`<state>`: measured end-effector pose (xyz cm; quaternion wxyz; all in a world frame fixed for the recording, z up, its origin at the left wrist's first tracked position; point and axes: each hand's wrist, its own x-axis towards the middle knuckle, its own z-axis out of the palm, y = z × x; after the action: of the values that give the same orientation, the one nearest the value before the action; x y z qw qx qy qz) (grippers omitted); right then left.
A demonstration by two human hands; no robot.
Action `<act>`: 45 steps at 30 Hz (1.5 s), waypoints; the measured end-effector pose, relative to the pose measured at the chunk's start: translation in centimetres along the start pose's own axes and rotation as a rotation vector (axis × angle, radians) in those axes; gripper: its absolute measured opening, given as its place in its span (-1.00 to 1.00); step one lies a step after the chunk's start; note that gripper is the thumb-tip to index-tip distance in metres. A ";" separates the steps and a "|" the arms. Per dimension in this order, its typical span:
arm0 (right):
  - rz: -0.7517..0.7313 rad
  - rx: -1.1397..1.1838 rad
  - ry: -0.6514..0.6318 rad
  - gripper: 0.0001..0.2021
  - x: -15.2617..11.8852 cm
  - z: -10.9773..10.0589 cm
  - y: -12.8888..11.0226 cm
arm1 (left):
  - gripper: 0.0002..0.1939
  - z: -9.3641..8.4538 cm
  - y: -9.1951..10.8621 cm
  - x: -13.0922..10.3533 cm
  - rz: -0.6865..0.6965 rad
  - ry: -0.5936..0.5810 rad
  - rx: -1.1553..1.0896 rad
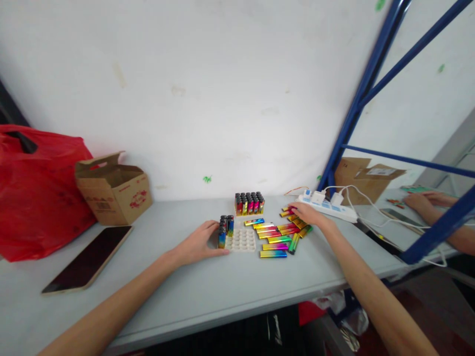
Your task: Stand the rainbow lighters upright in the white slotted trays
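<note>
A white grid tray lies on the table with several black-topped lighters upright in its left columns; its other slots show bare. My left hand wraps the left end of the tray, thumb at the front corner and fingers behind. Right of the tray, several shiny multicoloured lighters lie loose on their sides. My right hand is at the far right of this pile, its fingertips closed on a red and yellow lighter. Behind stands a second tray packed with upright lighters.
A phone, an open cardboard box and a red plastic bag are on the left. A power strip with white cables lies at right, beside a blue metal frame. Beyond it, another person's hands are visible.
</note>
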<state>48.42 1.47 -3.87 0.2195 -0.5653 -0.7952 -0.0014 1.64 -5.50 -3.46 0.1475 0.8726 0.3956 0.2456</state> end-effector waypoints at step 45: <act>0.386 1.153 -0.019 -0.50 0.9 2.9 -23.2 | -0.19 -0.2 0.6 0.0 -0.029 -0.067 0.023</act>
<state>26.26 -5.34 -0.48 0.4794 -0.4893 -0.5529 0.4745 1.92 -5.85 -3.05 0.1541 0.8762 0.4059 0.2092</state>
